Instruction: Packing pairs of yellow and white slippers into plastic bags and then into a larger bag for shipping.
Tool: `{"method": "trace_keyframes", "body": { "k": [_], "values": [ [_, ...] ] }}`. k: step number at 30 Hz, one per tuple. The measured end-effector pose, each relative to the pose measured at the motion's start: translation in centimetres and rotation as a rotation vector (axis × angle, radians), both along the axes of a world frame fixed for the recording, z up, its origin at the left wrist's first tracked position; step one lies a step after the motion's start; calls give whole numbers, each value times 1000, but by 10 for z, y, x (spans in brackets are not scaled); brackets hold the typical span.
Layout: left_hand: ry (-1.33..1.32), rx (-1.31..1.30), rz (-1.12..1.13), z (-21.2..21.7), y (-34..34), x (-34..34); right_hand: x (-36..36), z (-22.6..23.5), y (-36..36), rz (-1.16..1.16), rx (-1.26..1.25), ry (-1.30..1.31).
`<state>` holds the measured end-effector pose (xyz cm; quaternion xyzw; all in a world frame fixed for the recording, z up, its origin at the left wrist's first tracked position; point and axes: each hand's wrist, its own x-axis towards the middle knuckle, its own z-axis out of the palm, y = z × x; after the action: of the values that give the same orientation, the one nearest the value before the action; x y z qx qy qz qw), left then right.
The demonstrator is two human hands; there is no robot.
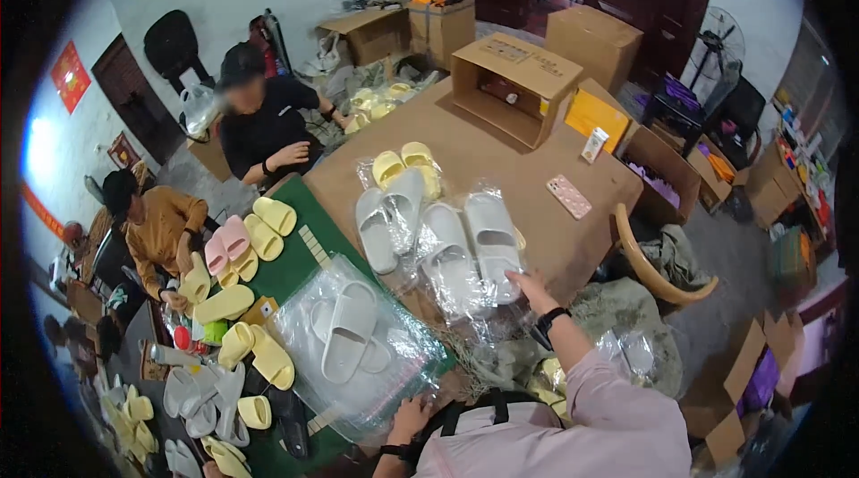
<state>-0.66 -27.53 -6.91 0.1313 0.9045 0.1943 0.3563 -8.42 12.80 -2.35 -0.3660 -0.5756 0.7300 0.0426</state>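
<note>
My right hand (pixel 535 293) touches the heel end of a bagged pair of white slide slippers (pixel 495 241) on the brown table, its fingers apart. More bagged white slippers (pixel 445 250) and pale grey ones (pixel 391 214) lie to its left, with bagged yellow slippers (pixel 403 166) behind. Near the table's front edge, my left hand (pixel 412 418) rests at the margin of a stack of clear plastic bags (pixel 309 393), fingers lying loosely on it. On those bags sits a pair of white slippers (pixel 349 335), one laid across the other, not visibly wrapped.
A green mat (pixel 268 281) bears loose yellow slippers (pixel 268 357) and pink ones (pixel 229 243). Two people (pixel 268 124) (pixel 161 223) work at the left. A phone (pixel 569 197), a small white box (pixel 594 145) and an opened carton (pixel 514 89) stand on the table's far right. A curved wooden chair back (pixel 658 272) is beside it.
</note>
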Motion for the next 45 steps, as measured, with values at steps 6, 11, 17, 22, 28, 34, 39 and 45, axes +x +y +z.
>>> {"method": "trace_keyframes", "body": {
  "k": [6,11,17,22,28,34,39,45],
  "values": [
    [27,-35,8,3,6,2,-5,-45,7,0,-469,64],
    [75,-60,39,8,3,7,-13,-32,-13,10,-456,20],
    [212,-10,63,-16,-4,23,-5,-102,-7,512,-105,226],
    [135,31,4,7,16,22,-3,-133,8,576,-226,350],
    [203,29,-17,-15,3,35,-19,-96,-44,96,-692,170],
    [224,56,-16,-68,-17,51,-12,-83,-85,113,-717,124],
    [227,363,58,-39,-7,40,0,-119,-64,86,-691,241],
    [84,507,329,82,-20,25,4,-116,-77,94,-537,213]
  ]
}}
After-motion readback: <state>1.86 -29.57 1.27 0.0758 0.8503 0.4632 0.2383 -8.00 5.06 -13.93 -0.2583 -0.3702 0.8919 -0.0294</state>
